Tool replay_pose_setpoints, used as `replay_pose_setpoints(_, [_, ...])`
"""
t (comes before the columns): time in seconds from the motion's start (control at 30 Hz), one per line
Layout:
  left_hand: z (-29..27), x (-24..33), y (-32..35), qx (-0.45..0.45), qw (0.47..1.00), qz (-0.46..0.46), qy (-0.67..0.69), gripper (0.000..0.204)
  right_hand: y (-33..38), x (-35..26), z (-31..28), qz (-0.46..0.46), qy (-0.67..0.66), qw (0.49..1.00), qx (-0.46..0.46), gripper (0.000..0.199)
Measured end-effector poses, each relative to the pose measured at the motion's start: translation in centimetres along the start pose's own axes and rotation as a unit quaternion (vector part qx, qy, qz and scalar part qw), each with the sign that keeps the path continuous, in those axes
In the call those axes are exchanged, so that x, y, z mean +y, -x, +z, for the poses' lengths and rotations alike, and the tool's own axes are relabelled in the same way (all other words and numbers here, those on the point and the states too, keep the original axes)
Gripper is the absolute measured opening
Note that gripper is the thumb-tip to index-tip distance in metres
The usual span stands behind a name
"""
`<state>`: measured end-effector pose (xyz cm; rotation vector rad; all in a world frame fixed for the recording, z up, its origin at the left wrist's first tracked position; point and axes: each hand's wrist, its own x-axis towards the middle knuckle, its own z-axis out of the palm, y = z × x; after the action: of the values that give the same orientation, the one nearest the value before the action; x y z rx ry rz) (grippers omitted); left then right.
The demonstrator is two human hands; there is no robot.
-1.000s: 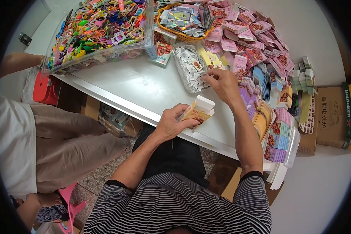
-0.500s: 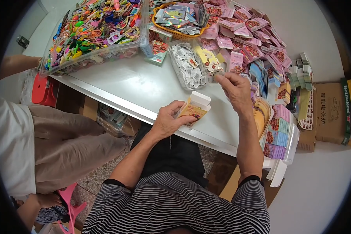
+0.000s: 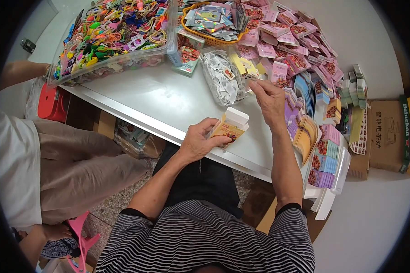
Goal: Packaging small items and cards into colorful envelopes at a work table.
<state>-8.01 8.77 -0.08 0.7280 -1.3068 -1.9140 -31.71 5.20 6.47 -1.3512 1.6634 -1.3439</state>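
Note:
My left hand (image 3: 198,140) is wrapped round a small yellow carton (image 3: 230,129), its white end flap (image 3: 237,115) standing up and the top open. The carton is held tilted over the table's near edge. Farther right, my right hand (image 3: 269,103) has thumb and fingers drawn together in a pinch; whatever is between the tips is too small to name. Those tips are beside a clear plastic bag of small white packets (image 3: 224,78) and just in front of some pale yellow cards (image 3: 244,65).
A clear bin of colourful trinkets (image 3: 118,34) stands far left, a person's arm (image 3: 25,75) beside it. Behind lie a yellow basket (image 3: 200,38) of shiny cards and heaped pink cartons (image 3: 300,50). Fanned purple and orange sheets (image 3: 303,129) and stacked small boxes (image 3: 324,157) line the right.
My right hand has moved slightly left, its fingertips now closer to the bag of white packets. My left hand keeps the carton almost still. The view has shifted slightly.

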Motion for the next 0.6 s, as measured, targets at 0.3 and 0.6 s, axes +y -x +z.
replay_pose_setpoints(0.3, [0.1,0.1,0.0,-0.007,0.999,-0.024,0.035,0.043,0.3,0.2,0.2,-0.069,0.106,0.992,0.001,0.024])
replay_pose_setpoints(0.6, [0.0,-0.1,0.0,-0.006,1.0,-0.007,0.012,0.043,0.2,0.7,-0.3,-0.06,0.108,0.992,-0.041,0.033])
